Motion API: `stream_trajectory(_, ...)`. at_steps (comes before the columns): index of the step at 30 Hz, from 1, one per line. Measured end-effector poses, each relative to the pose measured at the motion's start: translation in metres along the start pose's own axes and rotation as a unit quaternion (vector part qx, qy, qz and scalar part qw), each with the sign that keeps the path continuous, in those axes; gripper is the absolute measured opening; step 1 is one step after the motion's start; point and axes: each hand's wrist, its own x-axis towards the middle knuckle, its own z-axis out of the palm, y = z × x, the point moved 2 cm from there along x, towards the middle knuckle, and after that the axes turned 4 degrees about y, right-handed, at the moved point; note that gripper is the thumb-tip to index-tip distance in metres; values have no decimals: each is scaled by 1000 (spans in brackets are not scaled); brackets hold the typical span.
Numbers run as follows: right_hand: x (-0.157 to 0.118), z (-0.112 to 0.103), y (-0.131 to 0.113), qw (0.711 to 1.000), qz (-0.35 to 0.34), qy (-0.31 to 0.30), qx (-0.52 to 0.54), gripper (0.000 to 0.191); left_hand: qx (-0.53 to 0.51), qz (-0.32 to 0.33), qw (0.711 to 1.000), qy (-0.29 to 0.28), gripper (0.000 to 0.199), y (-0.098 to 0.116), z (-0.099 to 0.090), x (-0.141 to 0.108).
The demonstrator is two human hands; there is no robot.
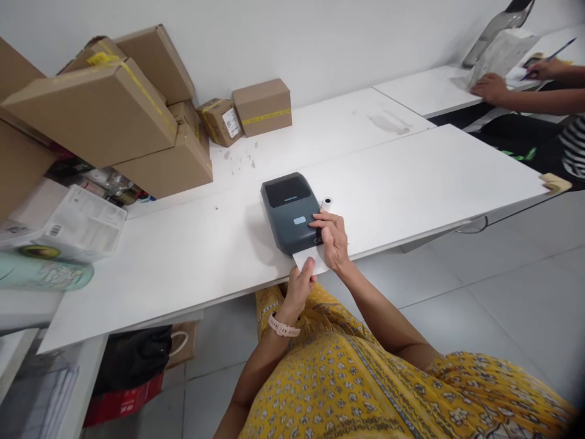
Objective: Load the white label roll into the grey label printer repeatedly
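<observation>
A dark blue-grey label printer (295,213) stands near the front edge of the white table, with a light rectangular button on top. From its front end a strip of white label paper (304,256) sticks out over the table edge. My left hand (301,281) is closed on this paper, the thumb pressing it from above. On the printer's front right corner rests my right hand (334,239), fingers stretched over the top and side, its thumb by the front edge. A small white paper roll (326,202) lies just beyond my right fingers, beside the printer.
Cardboard boxes (100,110) are stacked at the left, with two smaller boxes (262,107) against the wall. A green cylinder (46,272) lies at the left edge. At the right, another person's hand (491,88) touches a white package (500,55), the other holding a blue pen (560,50).
</observation>
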Motion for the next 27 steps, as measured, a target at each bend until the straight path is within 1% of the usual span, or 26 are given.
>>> stream_trajectory(3, 9, -2, -10, 991, -10, -66, -117, 36, 44, 7, 999, 18, 66, -3, -2, 0)
stream_trajectory(5, 18, -4, -18, 977, -10, -110, -180, 30, 71, 19, 997, 8, 66, -5, -4, -2)
stream_trajectory(7, 30, -6, -27, 971, -21, -138, -194, 23, 74, 34, 997, -8, 65, -6, -7, -5)
stream_trajectory(8, 36, -6, -30, 971, -32, -148, -184, 21, 64, 40, 997, -6, 63, -6, -10, -8)
stream_trajectory(10, 49, -4, -34, 972, -54, -170, -150, 22, 39, 63, 997, 21, 57, -5, -18, -13)
stream_trajectory(12, 58, 1, -34, 969, -71, -203, -121, 27, 27, 103, 992, 67, 50, -1, -27, -17)
stream_trajectory(14, 62, 7, -30, 962, -81, -237, -108, 31, 31, 153, 981, 117, 45, 5, -35, -20)
stream_trajectory(16, 61, 11, -26, 957, -85, -257, -109, 32, 37, 199, 966, 163, 42, 11, -41, -20)
stream_trajectory(18, 54, 12, -22, 957, -81, -254, -115, 32, 34, 249, 946, 204, 39, 17, -43, -17)
stream_trajectory(20, 45, 9, -19, 961, -69, -236, -123, 31, 28, 303, 926, 224, 29, 23, -40, -13)
stream_trajectory(21, 39, 8, -17, 964, -61, -224, -128, 30, 28, 328, 918, 222, 27, 25, -38, -10)
stream_trajectory(22, 33, 6, -15, 967, -53, -210, -136, 29, 34, 347, 913, 211, 31, 27, -35, -8)
stream_trajectory(23, 26, 4, -14, 970, -42, -194, -144, 28, 47, 360, 911, 194, 40, 29, -32, -6)
stream_trajectory(25, 10, 1, -12, 976, -18, -157, -148, 32, 82, 368, 912, 159, 54, 29, -27, -3)
stream_trajectory(27, -6, -2, -11, 985, 19, -117, -127, 42, 110, 361, 915, 143, 60, 28, -25, -2)
